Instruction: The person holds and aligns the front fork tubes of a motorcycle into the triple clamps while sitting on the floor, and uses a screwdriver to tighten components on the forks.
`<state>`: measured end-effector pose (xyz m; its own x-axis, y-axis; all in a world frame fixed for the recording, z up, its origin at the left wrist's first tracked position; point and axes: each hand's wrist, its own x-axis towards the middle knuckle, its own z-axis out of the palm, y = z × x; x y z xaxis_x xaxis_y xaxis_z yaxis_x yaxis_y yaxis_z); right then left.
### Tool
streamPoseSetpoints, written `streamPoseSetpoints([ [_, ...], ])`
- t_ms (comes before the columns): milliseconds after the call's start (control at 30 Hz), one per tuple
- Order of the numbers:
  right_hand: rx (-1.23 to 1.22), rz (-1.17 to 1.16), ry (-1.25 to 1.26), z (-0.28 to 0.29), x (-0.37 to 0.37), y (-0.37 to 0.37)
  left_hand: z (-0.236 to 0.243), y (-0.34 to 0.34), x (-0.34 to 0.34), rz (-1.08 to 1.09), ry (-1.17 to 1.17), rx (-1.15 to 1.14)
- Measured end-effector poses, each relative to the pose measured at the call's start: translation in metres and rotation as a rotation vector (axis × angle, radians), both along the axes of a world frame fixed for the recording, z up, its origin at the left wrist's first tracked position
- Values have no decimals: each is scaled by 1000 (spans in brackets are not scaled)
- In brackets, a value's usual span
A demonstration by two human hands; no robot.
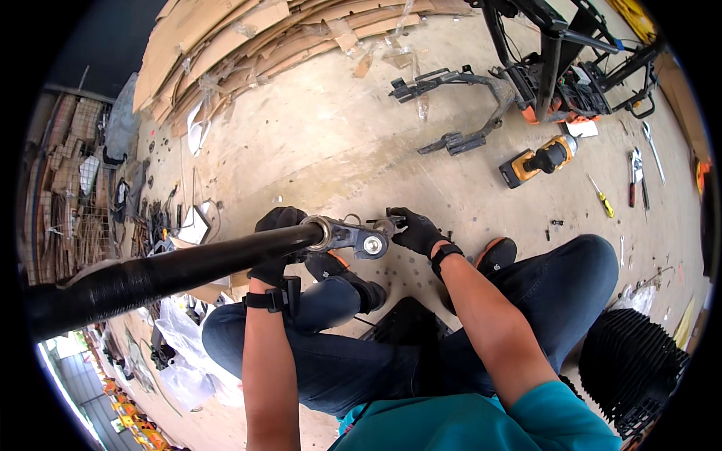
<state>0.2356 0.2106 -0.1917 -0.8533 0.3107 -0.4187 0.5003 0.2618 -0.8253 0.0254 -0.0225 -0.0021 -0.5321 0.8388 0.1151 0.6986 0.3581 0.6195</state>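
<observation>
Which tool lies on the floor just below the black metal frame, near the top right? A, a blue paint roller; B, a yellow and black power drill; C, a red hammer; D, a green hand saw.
B: a yellow and black power drill lies on the concrete floor, just below the black metal frame.

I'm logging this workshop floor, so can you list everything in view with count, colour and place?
Long tube: one, black, from lower left to centre.
Metal bracket: one, silver, on the tube's end.
Power tool: one, yellow and black, floor upper right.
Screwdriver: one, yellow handle, right of the power tool.
Curved frame part: one, dark, floor top centre.
Cardboard sheets: many, brown, top left.
Ribbed part: one, black, lower right.
Left hand: black glove, behind the tube near its end.
Right hand: black glove, at the bracket.
</observation>
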Motion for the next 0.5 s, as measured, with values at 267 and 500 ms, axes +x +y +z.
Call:
streamPoseSetpoints([
  [267, -109, 32, 132, 20, 1, 9, 21, 4, 15, 321, -518, 27],
  [500, 22, 177, 117, 52, -3, 2, 57, 26, 26, 477, -254, -84],
])
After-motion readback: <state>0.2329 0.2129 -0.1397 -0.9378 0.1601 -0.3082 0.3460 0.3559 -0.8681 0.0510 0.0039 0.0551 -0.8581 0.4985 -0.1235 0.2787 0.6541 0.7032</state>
